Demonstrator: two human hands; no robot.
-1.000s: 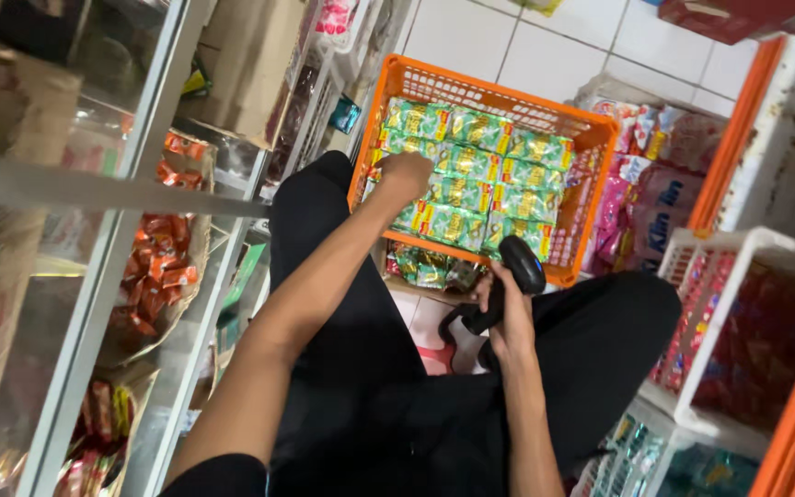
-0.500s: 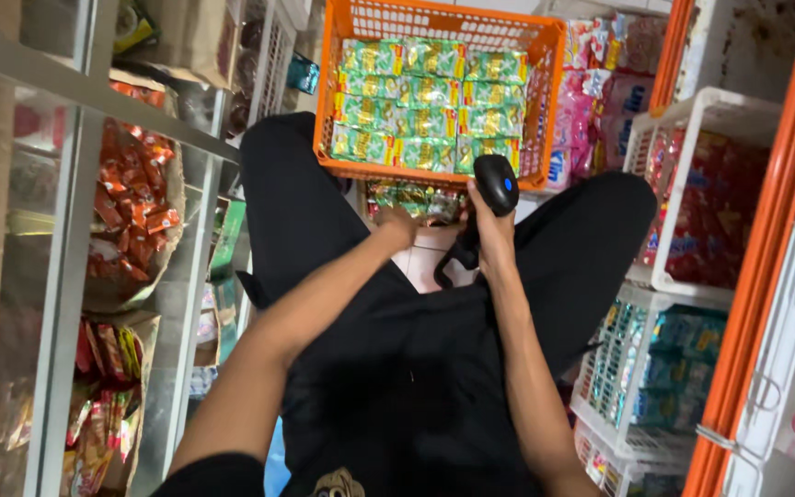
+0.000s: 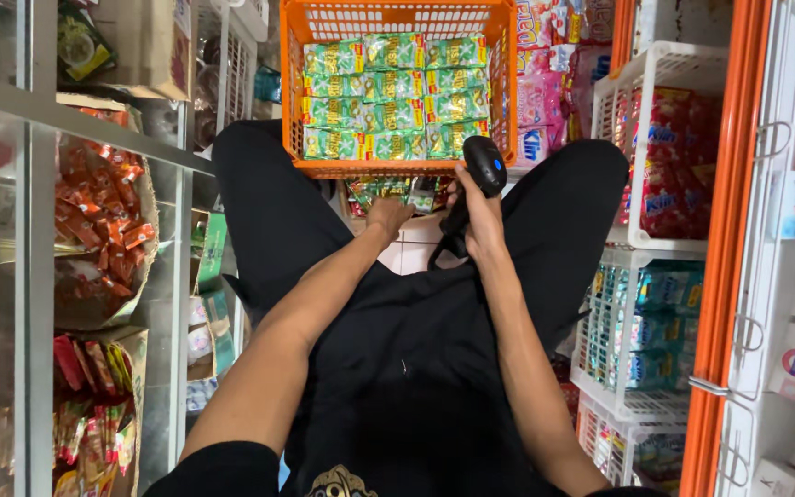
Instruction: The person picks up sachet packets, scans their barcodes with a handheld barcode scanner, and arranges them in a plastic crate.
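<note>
My right hand (image 3: 482, 221) is closed around the grip of a black handheld scanner (image 3: 482, 170), whose rounded head sits just above my knuckles, right of the frame's centre and tipped toward the upper left. My left hand (image 3: 388, 216) is curled with the fingers bent, pinching a green packet (image 3: 381, 190) from the strip of packets that hangs just below the orange basket (image 3: 397, 18); how tightly it grips I cannot tell. The two hands sit side by side, close together, just under the basket's front rim in the upper middle of the frame. The packet is small, glossy and green with yellow print, matching the neat rows of packets (image 3: 396, 97) filling the basket above my hands.
</note>
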